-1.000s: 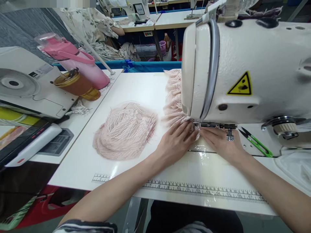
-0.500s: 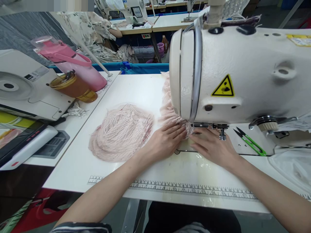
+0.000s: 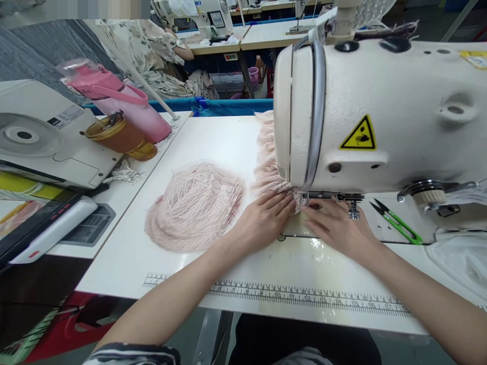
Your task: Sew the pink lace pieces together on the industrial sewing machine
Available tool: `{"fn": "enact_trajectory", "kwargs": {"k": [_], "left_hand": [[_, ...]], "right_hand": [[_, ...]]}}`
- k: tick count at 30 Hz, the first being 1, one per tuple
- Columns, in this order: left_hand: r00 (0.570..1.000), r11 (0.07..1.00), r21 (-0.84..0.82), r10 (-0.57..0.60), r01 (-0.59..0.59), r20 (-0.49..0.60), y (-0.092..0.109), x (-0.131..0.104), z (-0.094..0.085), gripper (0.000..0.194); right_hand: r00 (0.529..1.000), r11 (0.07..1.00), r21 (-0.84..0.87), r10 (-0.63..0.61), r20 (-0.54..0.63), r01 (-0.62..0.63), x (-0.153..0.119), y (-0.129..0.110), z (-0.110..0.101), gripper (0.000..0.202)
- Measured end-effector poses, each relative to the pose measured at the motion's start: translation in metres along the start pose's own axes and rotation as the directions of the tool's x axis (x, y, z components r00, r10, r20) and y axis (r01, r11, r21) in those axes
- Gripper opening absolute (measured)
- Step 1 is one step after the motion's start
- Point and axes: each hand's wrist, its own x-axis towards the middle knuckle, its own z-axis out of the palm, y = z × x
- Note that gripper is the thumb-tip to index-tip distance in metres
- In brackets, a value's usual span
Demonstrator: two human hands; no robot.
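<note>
My left hand [image 3: 268, 218] lies flat with its fingers stretched out over the front end of a gathered pale pink lace strip [image 3: 266, 157], just left of the presser foot. My right hand [image 3: 340, 225] rests on the machine bed right of the needle area, fingers extended and partly hidden behind the metal foot parts. Between the fingertips, a bit of lace lies beneath the foot of the white sewing machine [image 3: 395, 116]. The strip runs back behind the machine head. Left of my left hand sits a round pile of pale pink lace pieces [image 3: 194, 208] with loose threads.
Green thread snips [image 3: 397, 221] lie right of my right hand, near white fabric [image 3: 460, 256]. A pink bottle [image 3: 125, 106] and brown cup [image 3: 117, 134] stand back left, beside another machine [image 3: 45, 132]. A printed ruler [image 3: 304, 296] runs along the table front. Another person's arm [image 3: 182, 50] shows behind.
The whole view has shifted slightly, so things appear a little farther right. Both hands keep nearly the same pose beside the presser foot; the lace shows hardly any movement.
</note>
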Motion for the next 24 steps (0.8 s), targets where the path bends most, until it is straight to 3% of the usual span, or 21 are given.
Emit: {"fn": "enact_trajectory", "kwargs": {"k": [7,17,24], "left_hand": [[1.0,1.0,-0.007,-0.029,0.029,-0.003,0.005,0.001,-0.003,0.035],[1.0,0.999,0.024,-0.026,0.026,0.013,0.009,0.003,-0.003,0.034],[0.997,0.998,0.011,-0.064,0.064,0.033,0.014,0.005,-0.001,0.035]], "right_hand": [[1.0,0.999,-0.051,0.001,-0.005,-0.001,0.0,0.0,0.001,0.028],[0.999,0.996,0.078,-0.037,-0.006,0.038,0.003,0.0,-0.001,0.022],[0.999,0.999,-0.014,-0.03,-0.018,0.03,0.002,0.0,-0.002,0.022]]}}
